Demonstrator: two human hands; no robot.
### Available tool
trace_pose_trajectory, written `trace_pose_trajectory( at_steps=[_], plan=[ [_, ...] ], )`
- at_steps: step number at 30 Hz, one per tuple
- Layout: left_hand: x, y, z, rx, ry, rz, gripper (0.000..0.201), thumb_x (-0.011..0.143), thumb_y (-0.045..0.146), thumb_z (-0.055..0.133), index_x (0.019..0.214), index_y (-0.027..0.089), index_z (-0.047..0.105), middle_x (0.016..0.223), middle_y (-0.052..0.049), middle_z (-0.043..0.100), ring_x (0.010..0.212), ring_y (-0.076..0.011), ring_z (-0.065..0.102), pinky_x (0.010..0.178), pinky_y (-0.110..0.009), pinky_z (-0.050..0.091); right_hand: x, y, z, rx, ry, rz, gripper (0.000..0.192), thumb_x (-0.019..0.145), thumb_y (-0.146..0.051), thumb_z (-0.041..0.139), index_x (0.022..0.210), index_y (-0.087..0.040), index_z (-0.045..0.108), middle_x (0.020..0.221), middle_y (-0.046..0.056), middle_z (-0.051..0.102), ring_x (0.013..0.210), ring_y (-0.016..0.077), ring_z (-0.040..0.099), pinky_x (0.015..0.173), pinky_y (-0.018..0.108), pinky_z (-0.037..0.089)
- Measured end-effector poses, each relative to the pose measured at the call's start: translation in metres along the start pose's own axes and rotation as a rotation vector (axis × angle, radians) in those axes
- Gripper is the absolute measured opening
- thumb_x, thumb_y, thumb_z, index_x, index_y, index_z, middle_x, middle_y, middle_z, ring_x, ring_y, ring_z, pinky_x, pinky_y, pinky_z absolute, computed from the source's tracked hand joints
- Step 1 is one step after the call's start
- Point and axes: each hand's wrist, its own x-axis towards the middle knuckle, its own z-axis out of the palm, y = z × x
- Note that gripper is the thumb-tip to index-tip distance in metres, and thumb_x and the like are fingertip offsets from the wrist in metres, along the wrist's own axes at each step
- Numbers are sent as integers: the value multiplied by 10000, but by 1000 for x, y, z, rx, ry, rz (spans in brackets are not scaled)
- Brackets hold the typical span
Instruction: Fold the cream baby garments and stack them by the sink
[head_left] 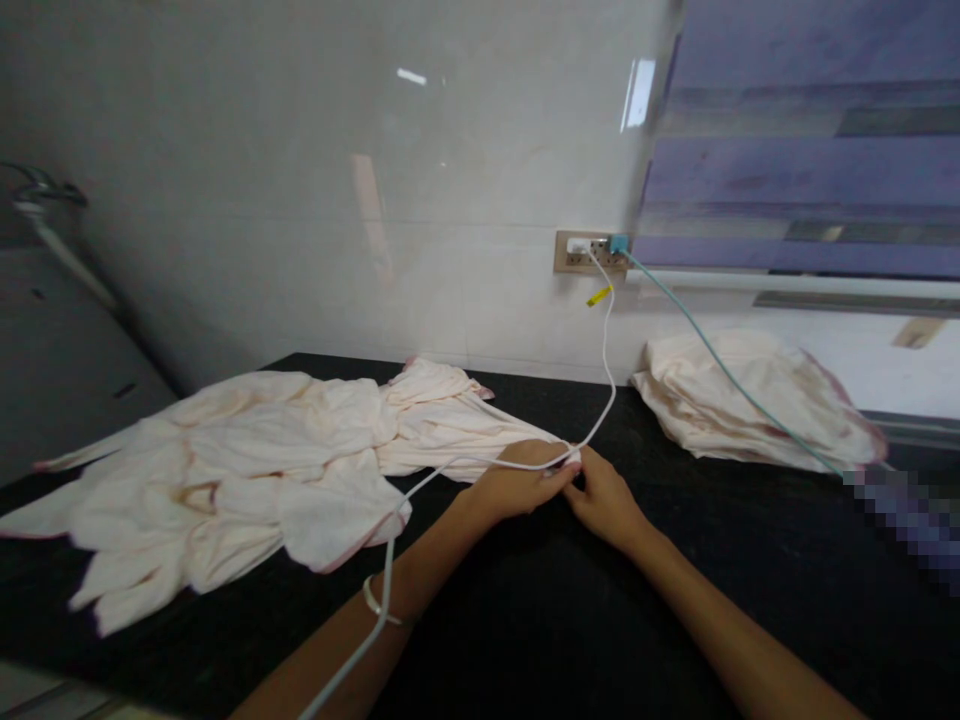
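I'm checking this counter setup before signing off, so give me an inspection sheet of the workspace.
Surface: black counter, dark and glossy.
Job's things: cream garment spread out crumpled on the left; both hands at its right tip.
Clutter: folded cream cloths on the right.
Grips: left hand and right hand meet, pinching the garment's tip.
Cables: white cable from wall socket crosses the left hand and wrist; teal cable crosses the folded cloths.
Surroundings: tiled wall, window blind.
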Motion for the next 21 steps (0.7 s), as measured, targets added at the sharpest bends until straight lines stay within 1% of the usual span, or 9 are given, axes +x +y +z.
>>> trace_pose_trajectory(
  at_steps=[2,4,6,8,10,13,15,18,21],
  plan=[
    [0,-4,-1,-4,79,-36,326,1036,432,451,956,206,672,918,-43,698,862,-191,627,815,-287,453,1,0,-1,18,8,-8,235,954,-223,503,1146,-209,637,1176,86,689,1094,209,636,944,317,478],
    [1,-10,-2,11,197,-102,331,1037,433,445,965,200,669,920,-50,685,862,-185,619,822,-286,459,2,-2,-2,17,20,16,240,965,-210,475,1136,-217,643,1135,81,706,1057,215,644,920,315,477],
    [2,-19,-4,84,318,-169,300,1038,381,429,1000,194,659,981,-72,674,940,-198,613,887,-303,461,2,-4,-3,-9,36,65,224,961,-204,471,1101,-224,646,1064,77,717,1009,222,649,882,308,475],
    [4,-28,-4,205,374,-249,255,1018,337,451,1058,190,656,1085,-100,661,1065,-230,589,963,-340,445,1,-6,-4,-36,56,110,194,965,-218,468,1052,-223,641,990,73,717,956,222,651,847,298,469],
    [4,-37,-2,331,337,-373,274,996,364,495,1116,187,666,1175,-127,649,1155,-281,562,1000,-396,427,1,-7,-4,-49,79,131,190,977,-239,447,994,-213,634,941,71,711,907,214,650,824,290,459],
    [0,-46,2,436,212,-584,416,1005,477,464,1116,155,702,1189,-183,664,1171,-353,571,1012,-481,403,2,-7,-4,-43,125,132,246,983,-251,405,876,-200,620,883,72,704,850,201,649,795,283,446],
    [-3,-50,0,435,136,-639,466,1010,509,436,1134,154,712,1185,-198,683,1178,-371,584,1036,-513,378,3,-7,-4,-11,165,134,280,972,-254,396,805,-196,613,822,66,701,796,195,652,751,276,439],
    [-6,-58,-14,414,55,-689,454,997,519,442,1212,218,705,1245,-167,695,1226,-381,577,1087,-572,321,6,-3,-3,100,247,217,317,957,-273,384,781,-190,634,681,45,683,650,183,650,656,268,440],
    [-10,-72,-31,398,23,-847,513,995,565,368,1209,260,720,1327,-133,678,1292,-405,538,1129,-679,223,8,4,-1,259,316,329,326,946,-305,380,823,-181,656,580,30,656,524,186,640,562,264,466]
  ],
)
